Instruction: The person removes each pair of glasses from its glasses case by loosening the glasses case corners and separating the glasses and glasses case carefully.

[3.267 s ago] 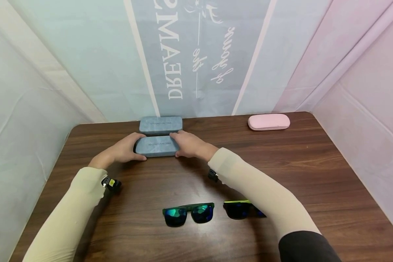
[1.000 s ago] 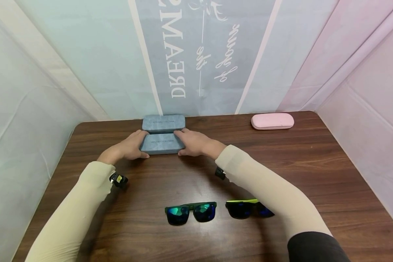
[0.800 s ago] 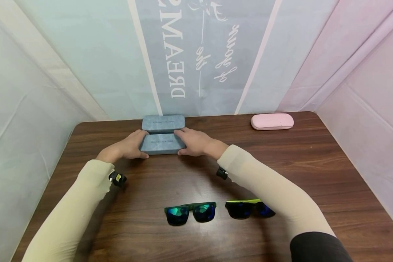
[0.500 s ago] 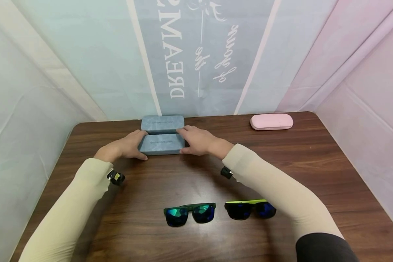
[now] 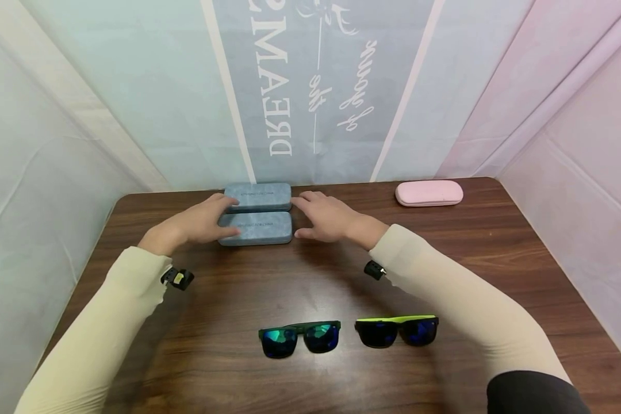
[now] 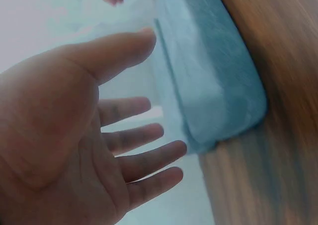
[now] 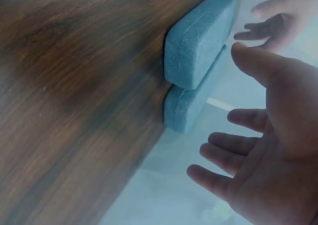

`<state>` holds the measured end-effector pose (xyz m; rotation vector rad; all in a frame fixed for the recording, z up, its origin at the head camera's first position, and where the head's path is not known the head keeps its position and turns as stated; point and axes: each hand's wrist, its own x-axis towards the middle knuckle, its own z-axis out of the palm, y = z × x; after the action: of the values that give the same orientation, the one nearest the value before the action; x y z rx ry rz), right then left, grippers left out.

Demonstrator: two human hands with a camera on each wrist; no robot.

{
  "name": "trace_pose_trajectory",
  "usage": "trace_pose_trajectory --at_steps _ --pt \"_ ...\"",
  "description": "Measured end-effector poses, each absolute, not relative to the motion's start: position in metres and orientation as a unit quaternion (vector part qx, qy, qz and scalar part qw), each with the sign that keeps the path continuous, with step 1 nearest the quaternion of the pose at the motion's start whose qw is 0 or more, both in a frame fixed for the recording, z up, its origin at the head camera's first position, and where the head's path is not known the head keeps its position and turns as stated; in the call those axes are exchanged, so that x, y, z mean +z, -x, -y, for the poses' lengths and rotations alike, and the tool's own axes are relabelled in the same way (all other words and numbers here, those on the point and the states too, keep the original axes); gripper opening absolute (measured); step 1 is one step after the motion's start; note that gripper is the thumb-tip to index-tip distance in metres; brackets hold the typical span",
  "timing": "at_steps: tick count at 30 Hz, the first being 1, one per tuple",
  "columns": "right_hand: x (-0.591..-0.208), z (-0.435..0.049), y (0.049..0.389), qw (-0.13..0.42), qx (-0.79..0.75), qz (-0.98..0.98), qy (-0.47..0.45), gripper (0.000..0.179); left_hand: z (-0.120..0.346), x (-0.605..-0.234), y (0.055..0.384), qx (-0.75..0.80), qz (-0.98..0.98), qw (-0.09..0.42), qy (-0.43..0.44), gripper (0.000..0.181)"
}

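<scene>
Two blue glasses cases lie one behind the other near the table's back edge: the front case [image 5: 259,229] and the rear case [image 5: 261,195]. My left hand [image 5: 199,221] hovers by their left ends, its thumb and fingertips overlapping them in the head view. The left wrist view shows that hand [image 6: 74,125] with loose, spread fingers, apart from the nearest case [image 6: 213,71]. To the right of the cases is my right hand [image 5: 328,217]. In the right wrist view the right hand [image 7: 283,135] holds nothing and stands off from both cases.
Dark sunglasses with green-blue lenses [image 5: 300,338] lie on the wooden table [image 5: 227,356] in front. Beside them on the right are sunglasses with a yellow-green top [image 5: 396,330]. A pink glasses case [image 5: 429,192] sits at the back right. Cloth walls [image 5: 341,86] enclose the table.
Both hands gripped the front blue case by its ends earlier. They have since let go and lifted, the right hand moving off to the right. The case stays in front of the rear one.
</scene>
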<state>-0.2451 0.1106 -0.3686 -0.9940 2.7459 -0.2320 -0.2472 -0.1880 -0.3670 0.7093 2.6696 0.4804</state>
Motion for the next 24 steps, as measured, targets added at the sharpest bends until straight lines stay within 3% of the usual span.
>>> trace_pose_trajectory --at_steps 11,24 --pt "-0.36 -0.115 0.231 0.076 -0.076 -0.929 0.354 0.079 0.16 -0.357 0.23 0.111 -0.959 0.063 -0.253 0.077" --pt "-0.37 -0.127 0.216 0.062 -0.069 -0.929 0.359 0.105 0.134 -0.364 0.202 0.067 -0.967 0.026 -0.245 0.091"
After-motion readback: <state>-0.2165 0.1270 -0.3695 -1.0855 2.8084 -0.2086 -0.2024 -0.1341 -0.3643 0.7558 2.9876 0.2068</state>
